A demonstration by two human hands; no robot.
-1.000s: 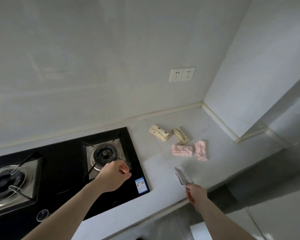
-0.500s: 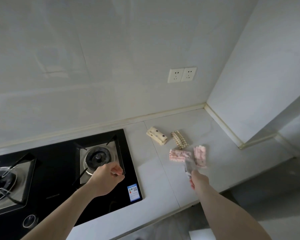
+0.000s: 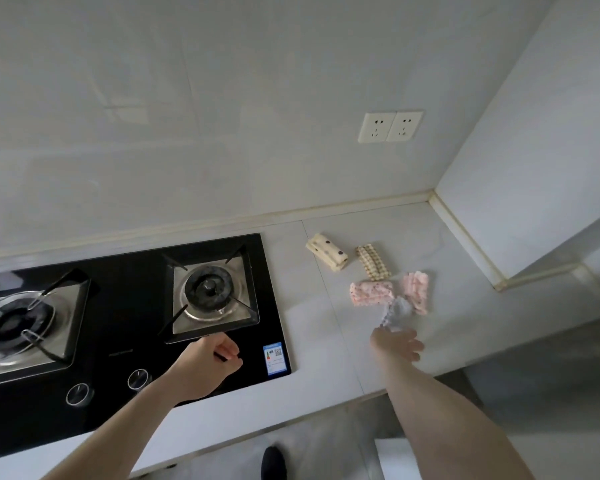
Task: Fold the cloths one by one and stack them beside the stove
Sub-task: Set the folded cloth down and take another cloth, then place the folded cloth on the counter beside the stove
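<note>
Landing beside the pink folded cloths, the blurred grey cloth, seemingly released by the spread-fingered right hand, could be left unfolded or unstacked.

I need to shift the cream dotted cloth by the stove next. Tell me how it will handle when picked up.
The dotted cloth is folded into a small soft bundle, so it probably lifts light. Its layers look loose at the edges, so it may flop open unless pinched across the fold. It lies flat on the counter, so it is unlikely to roll.
</note>
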